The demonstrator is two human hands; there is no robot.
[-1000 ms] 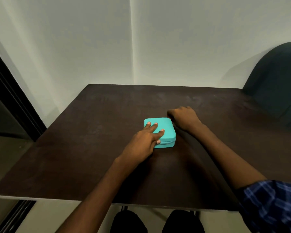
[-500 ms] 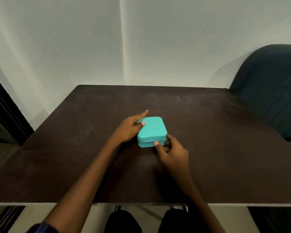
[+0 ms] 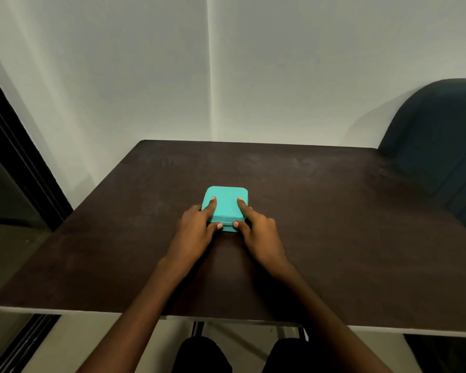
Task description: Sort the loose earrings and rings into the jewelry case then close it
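A small teal jewelry case [image 3: 226, 203] with rounded corners lies closed on the dark brown table [image 3: 334, 211], near its middle. My left hand [image 3: 197, 230] grips the case's near left corner, index finger on the lid and thumb on the front edge. My right hand [image 3: 258, 230] mirrors it at the near right corner, index finger on the lid, thumb against the front seam. No loose earrings or rings show on the table.
A dark blue chair [image 3: 436, 146] stands against the table's far right side. A white wall runs behind the table, and a dark frame [image 3: 19, 168] stands at the left. My knees show below the table's near edge.
My left hand has slid from the case's left side to its front left corner. My right hand now has its index finger on the lid. The case looks turned slightly.
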